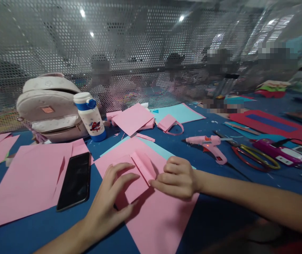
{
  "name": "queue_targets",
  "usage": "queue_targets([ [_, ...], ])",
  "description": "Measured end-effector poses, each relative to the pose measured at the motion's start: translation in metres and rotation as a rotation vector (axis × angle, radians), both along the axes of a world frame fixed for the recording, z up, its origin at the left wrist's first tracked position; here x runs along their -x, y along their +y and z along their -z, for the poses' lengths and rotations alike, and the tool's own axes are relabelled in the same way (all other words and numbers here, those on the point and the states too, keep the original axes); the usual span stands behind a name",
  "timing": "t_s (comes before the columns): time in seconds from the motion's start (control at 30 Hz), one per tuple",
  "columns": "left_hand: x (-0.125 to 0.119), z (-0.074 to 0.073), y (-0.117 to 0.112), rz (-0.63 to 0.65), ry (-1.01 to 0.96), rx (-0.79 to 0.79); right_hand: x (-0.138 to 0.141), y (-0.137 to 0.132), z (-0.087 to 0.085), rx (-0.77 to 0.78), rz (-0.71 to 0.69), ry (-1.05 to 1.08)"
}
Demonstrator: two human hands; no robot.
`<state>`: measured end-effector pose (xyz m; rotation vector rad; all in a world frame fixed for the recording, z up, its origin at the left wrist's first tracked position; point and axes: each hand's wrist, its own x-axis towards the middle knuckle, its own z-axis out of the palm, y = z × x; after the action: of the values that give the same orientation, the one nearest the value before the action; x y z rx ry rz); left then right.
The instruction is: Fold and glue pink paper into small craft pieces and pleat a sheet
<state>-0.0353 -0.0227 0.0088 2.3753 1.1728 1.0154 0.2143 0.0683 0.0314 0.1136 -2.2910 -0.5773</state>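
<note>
A folded piece of pink paper [137, 176] lies on a larger pink sheet [164, 218], with one flap standing up along a crease. My left hand [115, 194] rests on the folded piece, its fingers spread over the top and the thumb by the lower edge. At the raised flap's near end, my right hand [176, 178] is closed, pinching the paper between thumb and curled fingers. Under the pink sheet, light blue paper [161, 151] shows at the far edge. A small pink paper bag shape with a strap [167, 123] sits beyond my hands.
Left are a black phone [74, 181], pink sheets [31, 180], a white backpack [52, 109] and a bottle [91, 118]. Right are a pink glue gun [209, 144] with cord, scissors [256, 157] and a purple device [278, 153]. A perforated metal screen [140, 42] stands behind the blue table.
</note>
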Motion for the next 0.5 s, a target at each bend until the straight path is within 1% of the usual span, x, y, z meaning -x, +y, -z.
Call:
queue_targets([
  [0.1,0.0,0.0,0.002,-0.025,-0.023,0.002,0.004,0.006,0.002,0.02,0.0,-0.001],
  [0.2,0.001,0.0,0.004,-0.033,-0.014,0.008,0.006,0.01,0.008,0.083,0.004,0.006],
  [0.3,0.003,0.001,0.005,-0.04,-0.011,0.013,0.005,0.011,0.014,0.201,-0.03,0.089],
  [0.37,0.003,0.002,0.005,-0.048,-0.009,0.016,0.003,0.011,0.018,0.373,-0.042,0.121],
  [0.43,0.003,0.003,0.005,-0.065,-0.01,0.027,0.0,0.011,0.022,0.606,-0.065,0.129],
  [0.5,0.003,0.004,0.005,-0.091,-0.024,0.037,-0.001,0.011,0.026,0.853,-0.115,0.191],
])
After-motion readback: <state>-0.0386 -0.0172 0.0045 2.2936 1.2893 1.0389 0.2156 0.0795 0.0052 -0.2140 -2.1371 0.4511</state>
